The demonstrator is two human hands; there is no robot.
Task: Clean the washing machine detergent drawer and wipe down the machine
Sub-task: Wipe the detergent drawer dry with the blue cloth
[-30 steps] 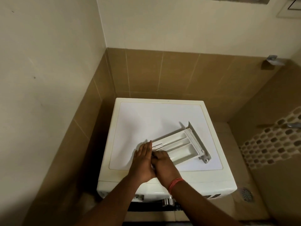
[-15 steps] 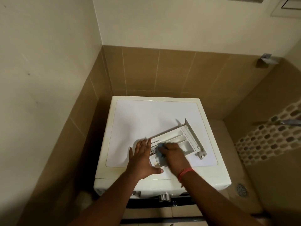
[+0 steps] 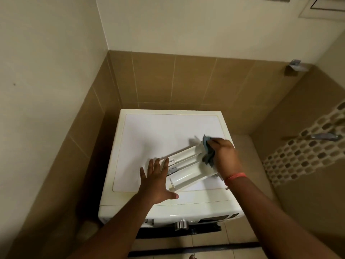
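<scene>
A small bathroom corner with cream upper walls and tan tiled lower walls, seen from above. A white washing machine (image 3: 168,139) stands against the far wall, its flat top facing the camera and a silver dial (image 3: 180,225) on its near front panel. On the machine's top, toward the near right, lies a white plastic detergent drawer (image 3: 188,170), removed from the machine and set at a slant, with long open compartments running from near left to far right. The person's left hand (image 3: 155,182) is spread flat, fingers straight and apart, on the machine's top at the drawer's near left end, fingertips touching it. The right hand (image 3: 223,156) has its fingers curled round a blue-grey cloth (image 3: 207,150), pressing it against the drawer's far right end. An orange band (image 3: 236,176) circles the right wrist. On the right wall there is a strip of mosaic tile (image 3: 302,146) and a metal tap (image 3: 324,136); a metal bracket (image 3: 296,66) sits higher in the far right corner.
</scene>
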